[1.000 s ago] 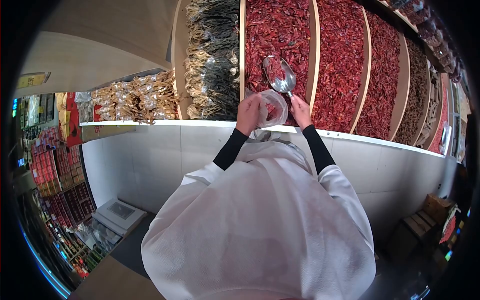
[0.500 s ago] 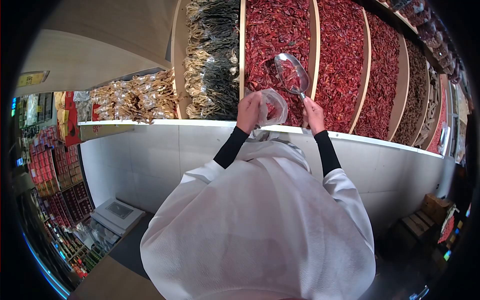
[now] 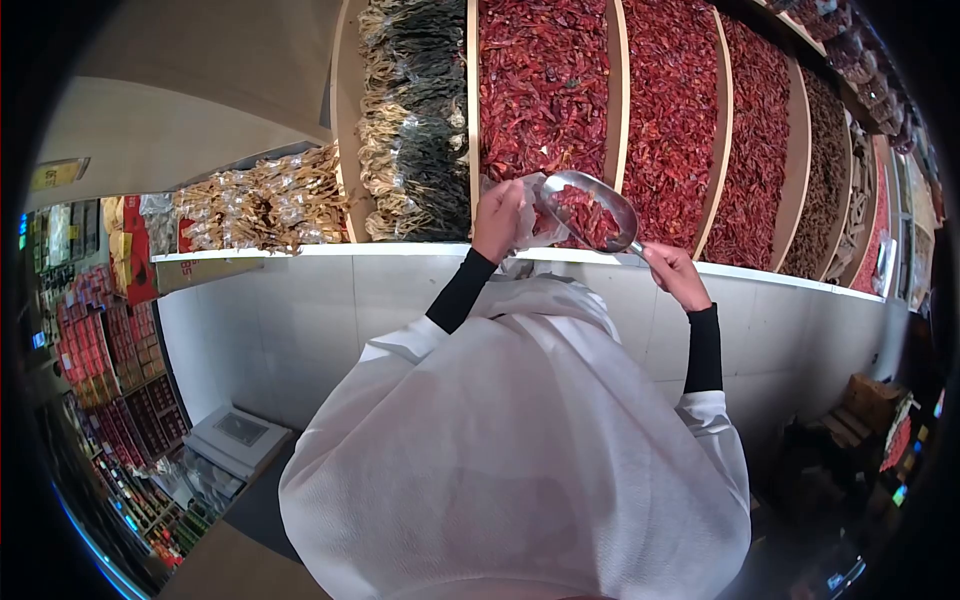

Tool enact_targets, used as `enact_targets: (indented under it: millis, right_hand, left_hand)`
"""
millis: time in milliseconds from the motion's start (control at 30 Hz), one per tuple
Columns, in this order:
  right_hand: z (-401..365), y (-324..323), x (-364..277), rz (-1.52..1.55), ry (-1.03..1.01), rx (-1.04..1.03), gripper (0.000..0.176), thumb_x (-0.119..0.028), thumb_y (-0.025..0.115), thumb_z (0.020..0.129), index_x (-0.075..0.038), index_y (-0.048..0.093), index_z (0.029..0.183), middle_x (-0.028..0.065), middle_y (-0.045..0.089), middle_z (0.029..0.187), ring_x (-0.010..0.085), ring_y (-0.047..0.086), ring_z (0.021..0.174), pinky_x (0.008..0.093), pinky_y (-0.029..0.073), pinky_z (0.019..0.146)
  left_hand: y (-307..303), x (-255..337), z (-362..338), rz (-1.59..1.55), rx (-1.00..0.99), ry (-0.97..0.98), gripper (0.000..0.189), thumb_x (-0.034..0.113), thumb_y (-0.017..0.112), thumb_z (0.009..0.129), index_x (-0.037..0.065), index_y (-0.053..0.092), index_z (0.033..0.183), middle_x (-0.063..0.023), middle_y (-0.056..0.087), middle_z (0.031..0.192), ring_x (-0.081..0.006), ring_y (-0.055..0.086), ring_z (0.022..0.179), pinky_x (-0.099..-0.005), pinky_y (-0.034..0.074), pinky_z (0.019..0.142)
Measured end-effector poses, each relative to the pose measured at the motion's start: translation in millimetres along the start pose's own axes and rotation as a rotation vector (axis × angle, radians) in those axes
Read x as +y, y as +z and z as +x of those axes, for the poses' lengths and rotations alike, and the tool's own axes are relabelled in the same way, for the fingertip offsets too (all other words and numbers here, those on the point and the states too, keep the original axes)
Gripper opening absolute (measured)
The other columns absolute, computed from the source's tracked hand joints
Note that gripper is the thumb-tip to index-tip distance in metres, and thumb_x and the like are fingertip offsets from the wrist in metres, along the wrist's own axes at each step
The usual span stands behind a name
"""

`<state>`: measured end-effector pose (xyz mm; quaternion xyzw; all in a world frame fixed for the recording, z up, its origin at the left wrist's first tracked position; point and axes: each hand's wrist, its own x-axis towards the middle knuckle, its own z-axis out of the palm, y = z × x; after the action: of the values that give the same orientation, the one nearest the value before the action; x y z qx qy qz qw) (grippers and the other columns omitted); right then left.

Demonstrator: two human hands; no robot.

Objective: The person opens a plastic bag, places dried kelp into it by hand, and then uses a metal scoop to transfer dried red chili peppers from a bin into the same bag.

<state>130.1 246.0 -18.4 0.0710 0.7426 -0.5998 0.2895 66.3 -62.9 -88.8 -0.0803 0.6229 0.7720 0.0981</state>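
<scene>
My left hand (image 3: 497,220) is closed on the edge of a clear plastic bag (image 3: 528,232), held above the front rim of the bins. Some red pieces show inside the bag. My right hand (image 3: 674,270) grips the handle of a metal scoop (image 3: 626,222). Dried red chilies (image 3: 585,212) lie in the scoop, whose front end is at the bag's mouth, overlapping it in view. Behind both hands, a bin of dried red chilies (image 3: 545,90) stretches away between wooden dividers.
More bins of chilies (image 3: 670,120) and brown dried goods (image 3: 822,175) run rightward, split by wooden dividers (image 3: 617,100). Bundled dark dried goods (image 3: 412,120) and bagged tan goods (image 3: 265,205) are at left. A white rim (image 3: 400,249) edges the front. A white box (image 3: 238,438) stands low at left.
The scoop has moved down and toward me, from over the chili bin to the bag's mouth, and now holds more chilies. My right hand has shifted right and lower.
</scene>
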Motion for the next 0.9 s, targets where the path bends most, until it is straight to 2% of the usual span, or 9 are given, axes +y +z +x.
enact_targets:
  millis: [67,133,267,300,333,433,533,800,900]
  right_hand:
    - [-8,-3,-10,-0.057,0.028,-0.022,0.031,-0.029,0.053,0.099,-0.002,0.066,0.107,-0.0071,0.037,0.063,0.003,0.033,0.054,0.0215,0.029,0.048]
    - [-13,-1,-22,-0.223,0.015,-0.073,0.03,-0.028,0.055,0.098,-0.001,0.065,0.106,-0.0069,0.04,0.065,0.0043,0.035,0.057,0.0223,0.032,0.051]
    - [-8,18,-50,-0.435,-0.042,-0.103,0.028,-0.025,0.056,0.097,0.001,0.063,0.102,0.0038,0.047,0.066,0.0094,0.042,0.061,0.0275,0.04,0.057]
    - [-3,21,-52,-0.521,-0.039,-0.134,0.028,-0.025,0.056,0.096,0.001,0.063,0.101,0.0133,0.056,0.071,0.0197,0.053,0.062,0.0338,0.045,0.062]
    - [-1,27,-55,-0.522,-0.039,-0.136,0.028,-0.025,0.056,0.096,0.001,0.063,0.101,0.0133,0.056,0.071,0.0197,0.053,0.062,0.0338,0.045,0.062]
    - [2,41,-74,-0.673,-0.09,-0.108,0.028,-0.026,0.055,0.095,-0.001,0.067,0.099,0.0212,0.065,0.086,0.0405,0.061,0.08,0.0438,0.048,0.07]
    - [3,45,-76,-0.773,-0.125,-0.094,0.029,-0.025,0.056,0.094,0.001,0.065,0.101,0.0232,0.061,0.076,0.0385,0.06,0.069,0.0423,0.047,0.065]
    - [-14,28,-97,-0.809,-0.116,-0.078,0.028,-0.026,0.056,0.094,-0.002,0.067,0.105,0.0232,0.062,0.078,0.0387,0.061,0.07,0.0432,0.049,0.066]
    - [-26,12,-105,-0.715,-0.033,-0.065,0.031,-0.026,0.057,0.095,0.0,0.065,0.109,0.0179,0.061,0.072,0.026,0.054,0.059,0.0361,0.046,0.063]
  left_hand:
    - [2,1,-1,-0.015,-0.01,-0.034,0.037,0.027,0.047,0.099,0.006,0.046,0.069,0.0053,0.039,0.063,-0.0033,0.036,0.06,-0.024,0.031,0.053]
    - [5,1,-1,0.185,-0.007,0.177,0.037,0.025,0.049,0.098,0.001,0.048,0.07,-0.0006,0.043,0.059,-0.0078,0.042,0.057,-0.0291,0.035,0.053]
    - [10,9,-10,0.531,-0.083,0.294,0.035,0.024,0.05,0.097,-0.002,0.05,0.072,-0.008,0.047,0.057,-0.014,0.047,0.054,-0.0338,0.038,0.054]
    - [15,14,-16,0.468,-0.115,0.211,0.035,0.023,0.05,0.097,-0.001,0.052,0.073,-0.0093,0.048,0.057,-0.0156,0.047,0.053,-0.0342,0.038,0.054]
    - [19,16,-20,0.404,-0.146,0.13,0.034,0.023,0.049,0.097,-0.001,0.053,0.073,-0.0106,0.049,0.056,-0.0172,0.048,0.052,-0.0346,0.038,0.053]
    - [19,19,-27,0.4,-0.153,0.147,0.034,0.023,0.049,0.097,-0.001,0.052,0.072,-0.0096,0.05,0.057,-0.0169,0.048,0.052,-0.0343,0.038,0.053]
    - [16,18,-32,0.372,-0.13,0.149,0.035,0.023,0.048,0.097,-0.001,0.051,0.072,-0.0085,0.05,0.057,-0.0166,0.048,0.052,-0.0335,0.038,0.053]
    - [-2,9,-29,0.288,0.04,0.186,0.033,0.021,0.046,0.099,0.001,0.049,0.073,-0.0031,0.041,0.06,-0.0091,0.039,0.059,-0.0286,0.036,0.056]
    - [-11,15,-29,0.118,0.057,0.145,0.031,0.018,0.046,0.1,0.001,0.05,0.075,0.0038,0.041,0.064,-0.0049,0.035,0.061,-0.0239,0.033,0.055]
